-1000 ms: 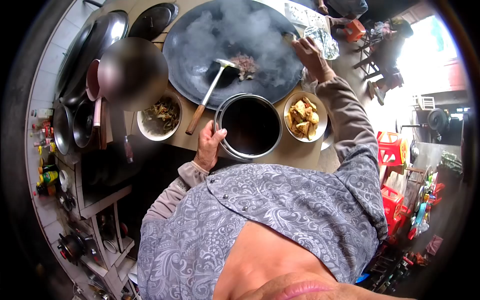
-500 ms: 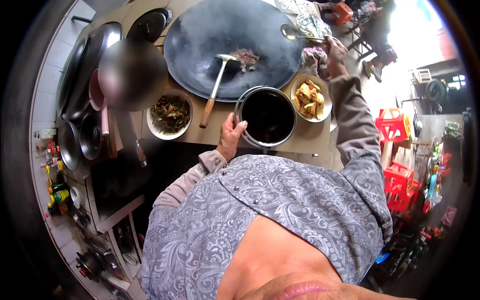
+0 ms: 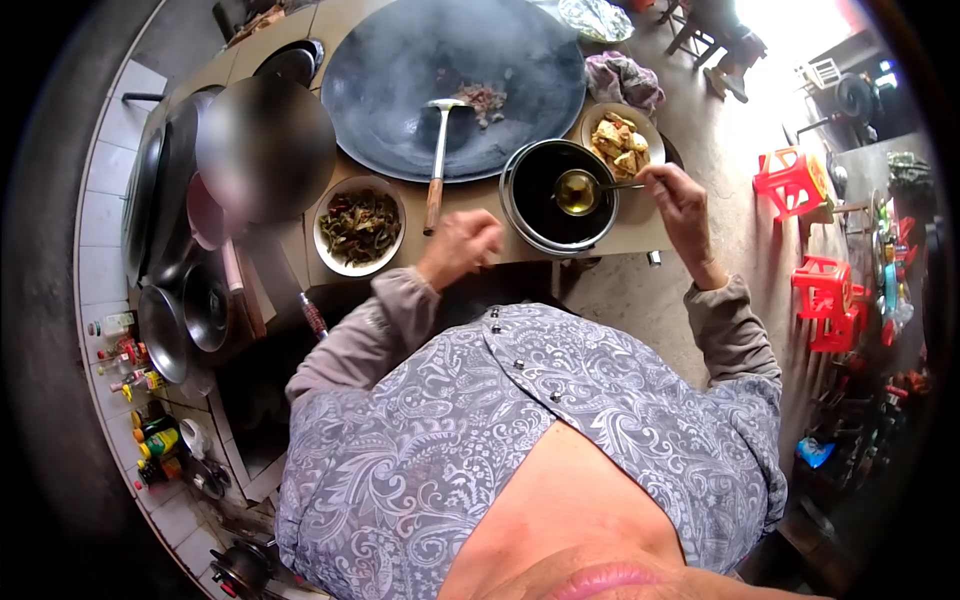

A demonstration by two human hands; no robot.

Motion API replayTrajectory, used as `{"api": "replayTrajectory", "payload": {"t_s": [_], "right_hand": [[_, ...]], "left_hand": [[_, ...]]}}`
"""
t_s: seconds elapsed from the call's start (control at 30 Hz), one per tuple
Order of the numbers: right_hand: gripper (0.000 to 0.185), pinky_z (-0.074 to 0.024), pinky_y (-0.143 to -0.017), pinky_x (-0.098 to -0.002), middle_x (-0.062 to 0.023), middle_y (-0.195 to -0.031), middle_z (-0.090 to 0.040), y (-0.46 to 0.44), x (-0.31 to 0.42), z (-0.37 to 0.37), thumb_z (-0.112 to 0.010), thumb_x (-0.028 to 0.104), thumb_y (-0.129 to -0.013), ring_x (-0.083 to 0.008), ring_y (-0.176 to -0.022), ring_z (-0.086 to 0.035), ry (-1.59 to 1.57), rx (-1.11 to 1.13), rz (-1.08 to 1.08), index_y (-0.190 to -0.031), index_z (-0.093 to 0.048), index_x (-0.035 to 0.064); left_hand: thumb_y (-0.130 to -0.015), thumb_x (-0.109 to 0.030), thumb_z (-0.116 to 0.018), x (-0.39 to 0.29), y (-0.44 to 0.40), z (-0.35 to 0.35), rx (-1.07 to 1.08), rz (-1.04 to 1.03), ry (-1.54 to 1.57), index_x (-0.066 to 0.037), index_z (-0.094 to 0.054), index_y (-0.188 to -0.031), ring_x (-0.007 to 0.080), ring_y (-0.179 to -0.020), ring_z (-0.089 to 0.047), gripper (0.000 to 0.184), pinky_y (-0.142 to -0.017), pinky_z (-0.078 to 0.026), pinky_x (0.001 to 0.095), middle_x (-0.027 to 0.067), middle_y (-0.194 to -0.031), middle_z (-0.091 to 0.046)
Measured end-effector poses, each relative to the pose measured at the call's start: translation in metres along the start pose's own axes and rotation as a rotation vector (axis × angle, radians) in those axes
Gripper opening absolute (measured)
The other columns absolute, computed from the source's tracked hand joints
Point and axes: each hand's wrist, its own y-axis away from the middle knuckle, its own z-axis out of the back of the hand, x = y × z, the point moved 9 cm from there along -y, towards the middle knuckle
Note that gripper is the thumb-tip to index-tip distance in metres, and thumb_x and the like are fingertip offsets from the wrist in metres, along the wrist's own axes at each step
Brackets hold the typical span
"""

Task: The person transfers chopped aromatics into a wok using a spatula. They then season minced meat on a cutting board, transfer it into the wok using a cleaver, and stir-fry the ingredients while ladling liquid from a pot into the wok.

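Note:
A metal ladle (image 3: 578,192) with yellowish oil in its bowl is over the round pot (image 3: 511,212) of dark contents. Its handle is pinched in my right hand (image 3: 682,208), right of the pot. My left hand (image 3: 462,250), slightly blurred, hovers left of the pot with fingers curled and nothing visible in them. Just above it lies the wooden handle of a spatula (image 3: 437,165), whose metal head rests in the large wok (image 3: 370,120). Chopped reddish bits of food (image 3: 484,104) sit in the wok, and steam rises from it.
A bowl of dark greens (image 3: 360,225) stands at left, and a bowl of yellowish pieces (image 3: 620,145) behind the pot. A crumpled cloth (image 3: 625,82) lies by the wok. Pans (image 3: 165,335) and bottles (image 3: 155,435) line the left. Red stools (image 3: 828,300) stand on the right floor.
My right hand has brought the ladle from beside the wok down over the pot, oil now in it. My left hand has let go of the pot's rim and moved left.

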Motion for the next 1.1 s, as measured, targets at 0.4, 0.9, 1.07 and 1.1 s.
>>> {"api": "replayTrajectory", "payload": {"t_s": [0.4,0.9,1.07,1.1], "right_hand": [[0.013,-0.0447,-0.062,-0.0240,-0.0056,-0.081,-0.061,0.061,-0.051,-0.044,-0.064,0.011,-0.087,-0.0109,-0.068,-0.056,-0.118,-0.022,-0.117,-0.096,-0.064,0.0027],[0.028,-0.0477,-0.078,-0.0371,-0.0149,-0.095,-0.065,0.346,-0.350,0.065,-0.050,0.027,-0.093,-0.0278,-0.089,-0.062,0.294,-0.258,-0.710,-0.104,-0.062,0.0035],[0.027,-0.0470,-0.078,-0.0423,-0.0195,-0.095,-0.064,0.501,-0.379,0.096,-0.052,0.027,-0.091,-0.0350,-0.090,-0.061,0.501,-0.206,-1.042,-0.100,-0.062,0.0038],[0.027,-0.0471,-0.077,-0.0428,-0.0194,-0.094,-0.064,0.508,-0.376,0.090,-0.052,0.027,-0.091,-0.0353,-0.089,-0.061,0.512,-0.175,-1.089,-0.099,-0.062,0.0038]], "left_hand": [[-0.078,-0.009,-0.056,0.011,-0.033,0.048,0.329,-0.508,-1.470,-0.016,-0.061,-0.094,0.0219,-0.096,-0.055,0.018,-0.076,-0.053,0.0324,0.0049,-0.112,-0.047],[-0.081,-0.048,-0.066,-0.096,-0.097,0.220,-0.695,-0.026,0.244,0.001,-0.058,-0.086,0.0288,-0.069,-0.068,0.051,-0.057,-0.060,0.0345,0.0150,-0.082,-0.063],[-0.084,-0.046,-0.062,-0.036,-0.107,0.208,-0.814,0.076,0.521,0.003,-0.055,-0.086,0.0352,-0.070,-0.067,0.049,-0.058,-0.061,0.0419,0.0179,-0.083,-0.061],[-0.086,-0.044,-0.061,-0.026,-0.117,0.198,-0.853,0.014,0.590,0.003,-0.055,-0.086,0.0361,-0.071,-0.067,0.048,-0.060,-0.061,0.0425,0.0182,-0.084,-0.060]]}}
